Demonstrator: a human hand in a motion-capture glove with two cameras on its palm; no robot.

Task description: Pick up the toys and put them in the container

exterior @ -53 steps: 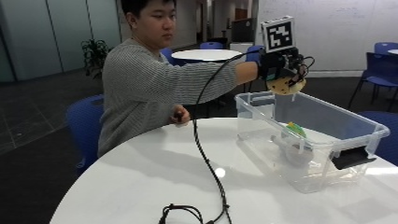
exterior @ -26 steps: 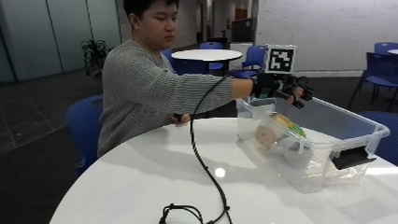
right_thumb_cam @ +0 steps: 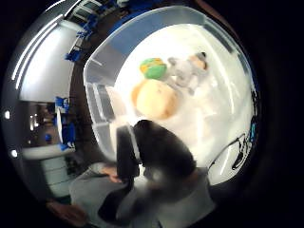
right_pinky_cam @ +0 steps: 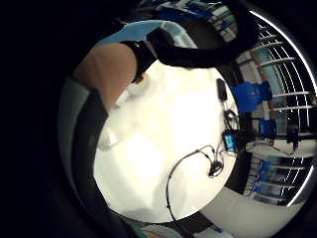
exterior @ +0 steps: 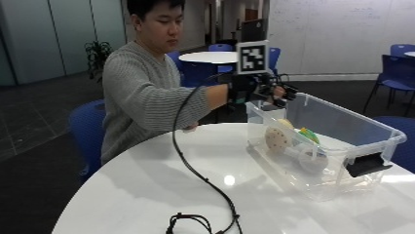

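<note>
A: Change against 1.0 s ago?
B: The round tan plush toy (exterior: 278, 140) was in the gloved right hand (exterior: 262, 91) above the clear plastic container (exterior: 363, 127); now it lies inside, against the near wall.
A: Hand state?
B: Holds nothing, fingers relaxed, above the container's near end, above the toy and apart from it.
A: Other contents?
B: A green toy (right_thumb_cam: 153, 68) and a grey plush (right_thumb_cam: 186, 71) beside it. Container stands on the white round table (exterior: 142, 190).
</note>
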